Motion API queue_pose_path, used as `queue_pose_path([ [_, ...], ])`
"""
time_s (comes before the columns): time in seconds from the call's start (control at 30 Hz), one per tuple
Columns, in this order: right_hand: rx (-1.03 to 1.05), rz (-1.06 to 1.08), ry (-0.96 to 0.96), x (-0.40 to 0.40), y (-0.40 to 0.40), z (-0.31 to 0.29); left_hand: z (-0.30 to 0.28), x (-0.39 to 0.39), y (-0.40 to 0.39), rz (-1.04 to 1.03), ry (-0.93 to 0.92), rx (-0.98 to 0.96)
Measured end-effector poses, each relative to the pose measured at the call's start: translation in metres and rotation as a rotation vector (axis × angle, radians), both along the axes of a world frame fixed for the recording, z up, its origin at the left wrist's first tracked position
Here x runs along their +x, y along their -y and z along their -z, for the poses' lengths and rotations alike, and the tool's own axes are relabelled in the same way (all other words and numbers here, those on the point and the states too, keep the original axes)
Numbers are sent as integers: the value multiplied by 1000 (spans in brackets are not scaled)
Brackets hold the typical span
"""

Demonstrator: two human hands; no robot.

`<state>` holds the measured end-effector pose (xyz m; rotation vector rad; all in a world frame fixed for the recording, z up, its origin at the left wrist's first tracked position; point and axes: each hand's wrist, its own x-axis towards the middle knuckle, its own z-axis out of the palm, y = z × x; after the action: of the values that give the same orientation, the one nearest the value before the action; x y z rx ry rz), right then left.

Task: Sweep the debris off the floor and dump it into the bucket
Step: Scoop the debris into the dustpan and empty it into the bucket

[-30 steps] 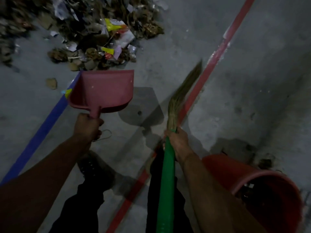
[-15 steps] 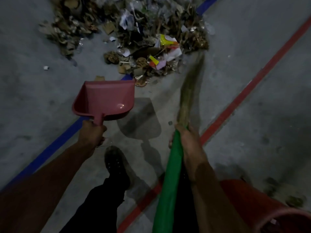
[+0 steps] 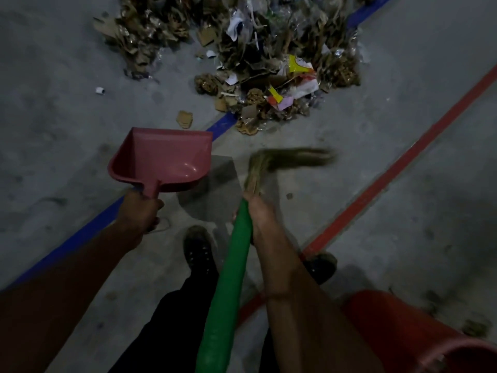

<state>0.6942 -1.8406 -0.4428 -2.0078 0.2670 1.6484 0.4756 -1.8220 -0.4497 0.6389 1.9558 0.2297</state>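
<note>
A big pile of debris (image 3: 269, 63), cardboard scraps, paper and wrappers, lies on the concrete floor ahead. My left hand (image 3: 139, 211) grips the handle of a pink dustpan (image 3: 164, 157), held above the floor just short of the pile, its mouth toward the pile. My right hand (image 3: 258, 214) grips a broom by its green handle (image 3: 228, 292); the straw bristles (image 3: 290, 158) are blurred and bent to the right, short of the pile. A red bucket (image 3: 408, 335) stands at the lower right, beside my right forearm.
A blue floor line (image 3: 80, 238) runs diagonally under the dustpan into the pile. A red floor line (image 3: 390, 179) runs diagonally on the right. My two dark shoes (image 3: 199, 251) stand between them. Loose scraps (image 3: 184, 119) lie left of the pile.
I have stepped closer to the pile. The broom's bristles, which pointed straight ahead toward the pile's right edge, now sweep bent to the right. The dustpan stays level in my left hand.
</note>
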Motion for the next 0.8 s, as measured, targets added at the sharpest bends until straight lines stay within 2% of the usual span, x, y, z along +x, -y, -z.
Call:
queue_pose_path([
  [0.2,167,101,147,14,-33,-43,-9,-18,10,-33,9,-3],
  [0.37,298,-14,282,22,-19,-89,-18,-29,13,-66,41,-36],
  [0.5,371,-251,296,16,-36,-106,-25,-36,13,-42,10,-43],
  [0.67,422,-608,172,-7,-56,-97,-28,-49,12,97,-129,-12],
  [0.73,401,-810,173,-18,-56,-82,-27,-55,13,233,-216,-16],
  [0.8,369,-1056,219,-25,-51,-62,-27,-62,14,375,-304,-98],
])
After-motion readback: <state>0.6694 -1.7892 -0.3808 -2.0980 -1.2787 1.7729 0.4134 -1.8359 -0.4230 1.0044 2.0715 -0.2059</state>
